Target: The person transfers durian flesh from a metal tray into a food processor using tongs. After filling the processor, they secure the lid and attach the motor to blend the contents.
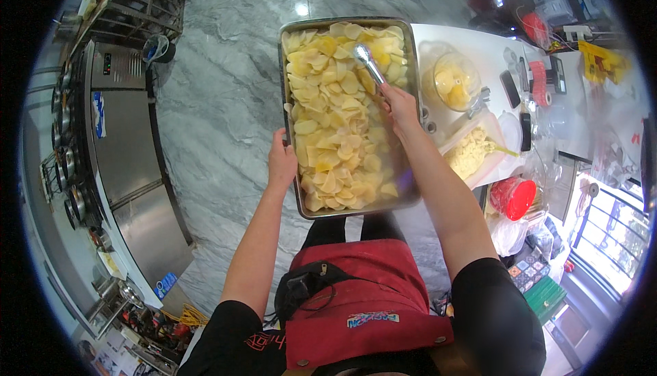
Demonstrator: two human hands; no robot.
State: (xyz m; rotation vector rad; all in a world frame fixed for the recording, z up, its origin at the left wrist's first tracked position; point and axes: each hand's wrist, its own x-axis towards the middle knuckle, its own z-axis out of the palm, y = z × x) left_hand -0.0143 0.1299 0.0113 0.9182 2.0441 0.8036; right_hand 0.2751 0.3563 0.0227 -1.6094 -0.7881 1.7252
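A large metal tray (410, 191) full of thin pale yellow slices, perhaps potato, lies before me, its right side by a white table. My left hand (282, 163) grips the tray's left rim, fingers partly hidden under it. My right hand (400, 106) is closed around the handle of metal tongs (365, 57), whose head rests on or just over the slices near the tray's upper right. Pale slices (333, 88) cover most of the tray; bare metal shows at its lower right. Right of the tray stands a clear round container (457, 83) holding more slices.
On the white table (436, 34), right, are a tub of pale mashed food (469, 153), a phone (509, 88) and a scale-like device (558, 75). A red-lidded container (513, 198) stands nearer me. A steel refrigerator (126, 145) is at left, a lined bin (159, 49) beside it.
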